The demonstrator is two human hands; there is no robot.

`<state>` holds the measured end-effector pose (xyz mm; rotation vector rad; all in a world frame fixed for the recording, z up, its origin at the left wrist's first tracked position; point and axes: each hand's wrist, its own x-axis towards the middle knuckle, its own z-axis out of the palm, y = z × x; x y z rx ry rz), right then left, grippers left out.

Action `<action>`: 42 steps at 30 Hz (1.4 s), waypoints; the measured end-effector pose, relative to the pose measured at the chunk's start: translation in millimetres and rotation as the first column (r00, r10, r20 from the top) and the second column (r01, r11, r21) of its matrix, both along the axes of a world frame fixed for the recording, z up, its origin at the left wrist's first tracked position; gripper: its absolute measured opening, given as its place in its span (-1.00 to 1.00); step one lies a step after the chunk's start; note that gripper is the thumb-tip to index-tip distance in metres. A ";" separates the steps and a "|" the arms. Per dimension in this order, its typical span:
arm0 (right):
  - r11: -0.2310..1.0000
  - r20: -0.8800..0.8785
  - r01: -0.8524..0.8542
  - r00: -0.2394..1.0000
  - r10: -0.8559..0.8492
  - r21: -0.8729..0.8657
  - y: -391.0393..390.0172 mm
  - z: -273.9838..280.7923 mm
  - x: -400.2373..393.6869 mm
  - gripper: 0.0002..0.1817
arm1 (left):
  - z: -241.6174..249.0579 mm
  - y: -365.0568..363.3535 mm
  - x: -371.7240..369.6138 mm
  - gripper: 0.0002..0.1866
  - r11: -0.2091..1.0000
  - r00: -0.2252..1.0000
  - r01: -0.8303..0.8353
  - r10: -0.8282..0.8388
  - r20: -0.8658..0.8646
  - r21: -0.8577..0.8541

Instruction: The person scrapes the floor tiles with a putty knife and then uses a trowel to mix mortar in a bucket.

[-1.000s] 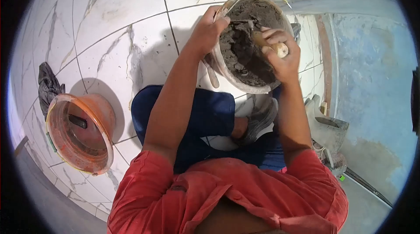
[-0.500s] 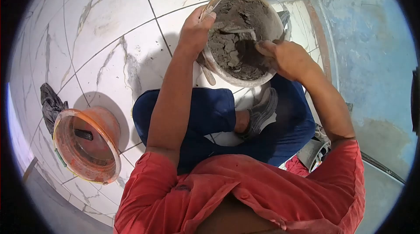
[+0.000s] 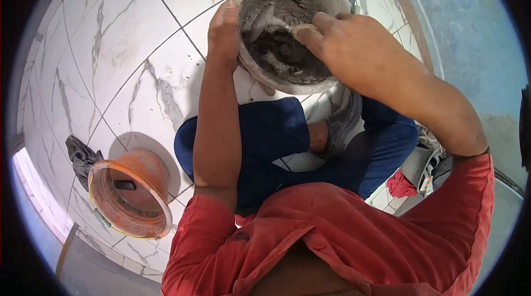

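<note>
Head view: left hand (image 3: 223, 33) clenches bucket (image 3: 287, 77) rim; right hand (image 3: 345, 44) (inside) grasps trowel handle (image 3: 303, 31).

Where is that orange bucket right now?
The orange bucket stands on the marble-look tiled floor at the lower left of the head view, on the person's left, next to a dark rag.

The tool's blade is buried in the grey mortar (image 3: 282, 47), its handle mostly swallowed by the right hand (image 3: 354, 47); the bucket (image 3: 287, 83) loses its far rim at the top edge; the left hand (image 3: 224, 33) covers its near wall.
</note>
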<state>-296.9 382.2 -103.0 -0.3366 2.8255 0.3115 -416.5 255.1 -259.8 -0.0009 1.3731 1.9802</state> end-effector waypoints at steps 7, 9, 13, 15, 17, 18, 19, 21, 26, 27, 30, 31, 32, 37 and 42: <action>0.999 0.213 -0.024 0.977 0.031 -0.039 0.1 -38.5 -26.7 -0.83 | -21.4 3.0 -1.4 -0.46 0.997 0.991 -0.035 0.044 -0.124 0.070; 0.998 0.265 -0.055 0.962 0.058 -0.020 -4.6 -31.8 -15.4 -0.83 | -29.6 3.8 -1.5 -0.47 0.999 0.982 -0.017 0.024 -0.185 0.041; 0.978 0.139 -0.208 0.969 0.202 0.026 9.7 -16.4 25.4 -0.77 | -44.0 3.8 -9.1 -0.50 0.999 0.961 0.009 -0.018 -0.276 -0.033; 0.977 0.127 -0.200 0.974 0.190 0.075 17.4 0.2 23.8 -0.71 | -37.5 5.0 -7.6 -0.50 0.999 0.968 0.015 -0.007 -0.252 0.028; 0.994 0.144 -0.087 0.987 0.076 0.071 18.7 16.2 16.0 -0.71 | -32.9 3.4 -3.1 -0.50 0.997 0.979 -0.003 0.018 -0.205 0.074; 0.994 0.151 -0.091 0.985 0.081 0.060 17.7 15.8 13.3 -0.71 | -28.8 2.3 -1.5 -0.50 1.000 0.980 -0.015 0.019 -0.197 0.021; 0.990 0.117 -0.132 0.985 0.126 0.043 18.2 15.1 9.3 -0.71 | -27.3 2.7 -2.7 -0.50 0.999 0.980 -0.025 0.019 -0.196 -0.026; 0.984 0.086 -0.175 0.981 0.172 0.028 20.2 8.9 -0.4 -0.71 | -34.5 4.4 -5.1 -0.50 0.999 0.985 -0.021 0.027 -0.173 0.037; 0.976 0.399 -0.149 0.914 0.075 0.157 8.2 -24.9 -30.6 -0.63 | -35.4 7.2 -3.4 -0.51 0.993 0.993 -0.064 0.074 -0.093 0.099; 0.972 0.402 -0.172 0.911 0.095 0.160 9.8 -28.6 -31.9 -0.63 | -37.1 7.6 -5.9 -0.52 0.997 0.982 -0.074 0.079 -0.174 0.034; 0.985 0.442 0.010 0.893 -0.087 0.172 23.2 -31.2 -11.3 -0.61 | -39.5 5.1 -5.0 -0.53 0.993 0.953 -0.097 0.073 -0.293 -0.068; 0.982 0.501 0.164 0.844 -0.189 0.093 30.7 -30.7 -3.8 -0.60 | -39.0 6.1 -6.2 -0.53 0.989 0.937 -0.113 0.073 -0.342 -0.098; 0.947 0.570 0.319 0.775 -0.273 0.021 37.2 -28.8 3.1 -0.58 | -39.0 5.6 -6.3 -0.53 0.988 0.938 -0.120 0.082 -0.338 -0.095; 0.916 0.611 0.398 0.714 -0.341 0.046 51.4 -17.7 21.5 -0.57 | -42.4 3.0 -7.2 -0.53 0.974 0.867 -0.140 0.033 -0.497 -0.180; 0.950 0.614 0.298 0.733 -0.292 0.096 39.2 5.5 12.1 -0.62 | -45.3 8.2 -6.2 -0.53 0.978 0.868 -0.164 0.080 -0.490 -0.131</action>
